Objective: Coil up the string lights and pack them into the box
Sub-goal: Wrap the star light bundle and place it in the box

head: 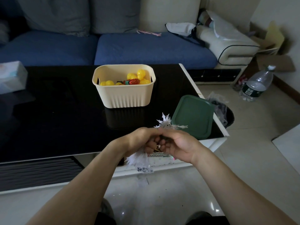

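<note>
Item: white string lights (164, 121), bundled, gripped by left hand (139, 140) and right hand (177, 143) together at counter (56, 114) edge. Box (124, 96) stands straight ahead beyond both grips; green lid (193, 116) lies nearer the right.

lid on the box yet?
No, the green lid lies flat on the table, right of the open box.

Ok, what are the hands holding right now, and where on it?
Both the left hand and right hand grip a bundle of white snowflake string lights around its middle; ends stick out above and below.
</note>
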`<state>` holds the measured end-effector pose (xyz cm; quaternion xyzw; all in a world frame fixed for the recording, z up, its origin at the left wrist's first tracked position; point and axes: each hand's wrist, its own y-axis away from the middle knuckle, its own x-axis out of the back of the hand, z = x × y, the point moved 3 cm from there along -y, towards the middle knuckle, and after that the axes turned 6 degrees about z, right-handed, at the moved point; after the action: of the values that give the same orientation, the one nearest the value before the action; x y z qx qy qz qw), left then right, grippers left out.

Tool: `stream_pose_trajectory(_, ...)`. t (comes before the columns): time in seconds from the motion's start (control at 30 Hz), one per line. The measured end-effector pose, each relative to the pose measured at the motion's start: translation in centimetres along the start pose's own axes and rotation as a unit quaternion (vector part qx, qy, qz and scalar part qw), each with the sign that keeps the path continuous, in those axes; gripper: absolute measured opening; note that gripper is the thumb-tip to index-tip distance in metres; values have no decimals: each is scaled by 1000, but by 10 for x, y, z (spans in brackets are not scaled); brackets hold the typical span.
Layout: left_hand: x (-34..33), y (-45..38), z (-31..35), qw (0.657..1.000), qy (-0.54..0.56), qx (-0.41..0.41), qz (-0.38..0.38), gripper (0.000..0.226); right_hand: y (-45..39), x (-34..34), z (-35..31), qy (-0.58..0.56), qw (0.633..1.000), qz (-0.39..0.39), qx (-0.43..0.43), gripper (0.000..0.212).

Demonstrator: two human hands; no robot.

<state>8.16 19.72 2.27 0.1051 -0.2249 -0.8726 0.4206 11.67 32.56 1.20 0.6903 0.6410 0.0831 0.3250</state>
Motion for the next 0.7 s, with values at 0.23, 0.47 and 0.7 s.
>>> stream_pose_trajectory(0.23, 9, 1, -1, 981, -178, -61, 58, 40, 0, 4, 1, 19, 997, 70, 34, 16)
stream_pose_trajectory(0.47, 12, -1, -2, 962, -219, -97, 130, 27, -2, 4, 0, -44, 996, 79, 24, 15)
stream_pose_trajectory(0.7, 10, 2, 3, 997, -7, -58, 46, 40, -5, 0, -3, 81, 980, 133, 121, 10)
